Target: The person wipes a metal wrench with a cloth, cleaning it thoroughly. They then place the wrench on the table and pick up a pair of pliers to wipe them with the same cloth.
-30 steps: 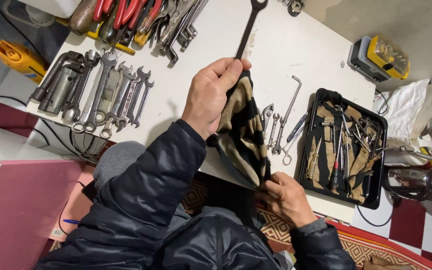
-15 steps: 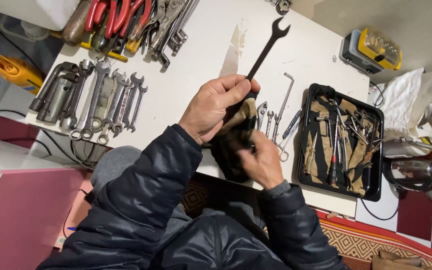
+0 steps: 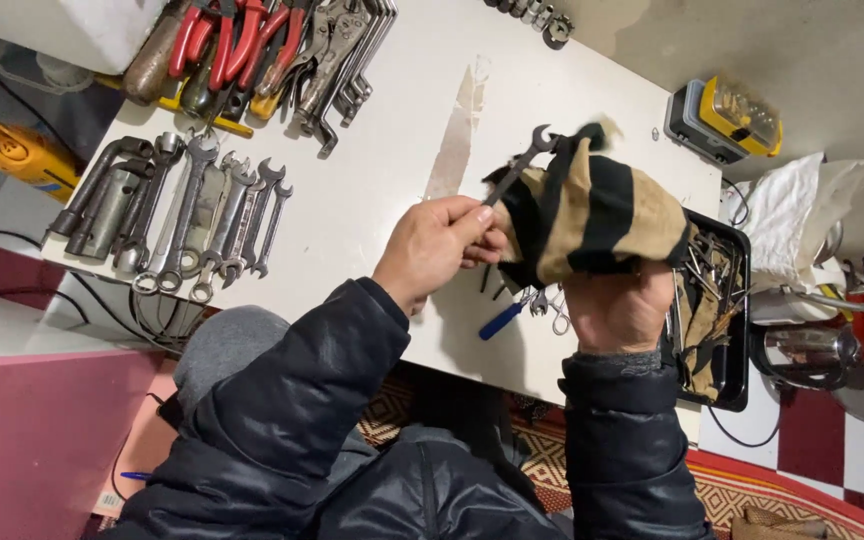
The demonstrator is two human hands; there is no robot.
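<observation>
Two hands work mid-frame: the left hand (image 3: 435,252) pinches a dark open-end wrench (image 3: 514,166) by its shank, while the right hand (image 3: 620,308) grips a striped tan-and-black cloth (image 3: 590,213) bunched round it. Wiping looks underway; drawing the cloth along the shank calls for a firm pinch.

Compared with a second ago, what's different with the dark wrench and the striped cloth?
The left hand has tilted the dark open-ended wrench from upright to slanting right and now pinches its lower end bare. The right hand has risen from the table edge, bunching the tan-and-black striped cloth around the wrench's upper end. The row of steel spanners on the white table stayed put.
</observation>
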